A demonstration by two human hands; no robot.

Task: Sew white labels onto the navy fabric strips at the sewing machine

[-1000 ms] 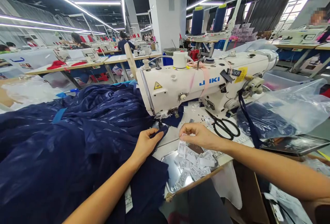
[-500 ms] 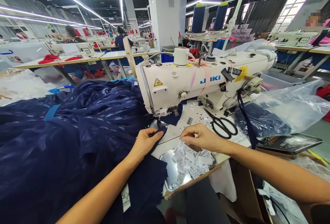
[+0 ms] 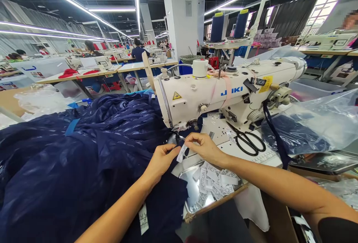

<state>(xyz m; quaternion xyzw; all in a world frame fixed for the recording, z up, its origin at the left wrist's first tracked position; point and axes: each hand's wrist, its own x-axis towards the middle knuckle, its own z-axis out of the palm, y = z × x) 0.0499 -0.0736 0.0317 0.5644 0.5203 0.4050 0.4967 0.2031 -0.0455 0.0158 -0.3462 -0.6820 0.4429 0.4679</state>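
Note:
My right hand (image 3: 205,146) pinches a white fabric label (image 3: 182,152) with dark lettering, just in front of the sewing machine's needle area. Close beside it, my left hand (image 3: 162,161) grips the edge of navy fabric (image 3: 112,175), its thumb near the label. The fabric spreads in a large heap across the left of the table. A white sewing machine (image 3: 190,95) stands behind both hands, its presser foot (image 3: 178,137) partly hidden. Below my right wrist, a metal tray (image 3: 191,198) holds several loose labels (image 3: 216,183).
Black scissors (image 3: 247,142) lie on the machine bed to the right. Past them sits a clear plastic bag (image 3: 304,131) with navy material inside. Two navy thread cones (image 3: 217,28) stand behind the machine. Other people work at machines farther back.
My right hand has lifted a label from the tray and brought it leftward to the fabric at my left hand. The camera view has shifted slightly.

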